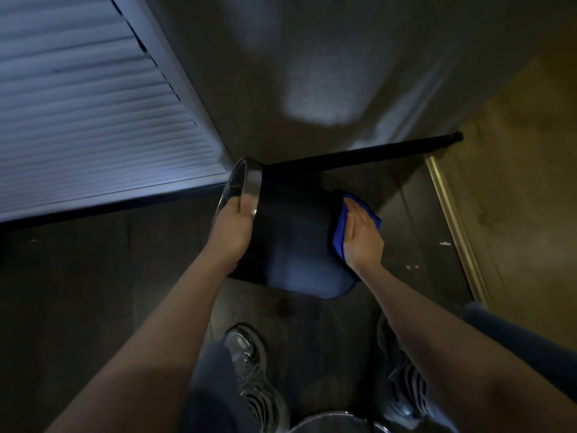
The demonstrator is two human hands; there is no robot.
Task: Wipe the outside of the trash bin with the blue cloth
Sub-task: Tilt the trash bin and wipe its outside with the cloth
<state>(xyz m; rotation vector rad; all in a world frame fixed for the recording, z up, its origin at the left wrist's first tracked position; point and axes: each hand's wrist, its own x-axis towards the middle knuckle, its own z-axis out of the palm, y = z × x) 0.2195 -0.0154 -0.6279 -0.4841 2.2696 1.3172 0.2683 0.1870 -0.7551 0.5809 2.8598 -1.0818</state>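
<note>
A dark round trash bin [293,242] lies tipped on its side on the floor, its silver rim [251,182] toward the upper left. My left hand [232,228] grips that rim, thumb over the metal edge. My right hand [362,232] lies flat, fingers together, pressing the blue cloth [338,232] against the bin's right end. Most of the cloth is hidden under my palm and behind the bin.
A louvred door [93,120] stands at the left and a grey wall [312,73] ahead with a black baseboard [359,156]. A metal threshold strip [452,226] borders tan flooring on the right. My shoes [249,364] are below, and a round metal object [337,425] sits at the bottom edge.
</note>
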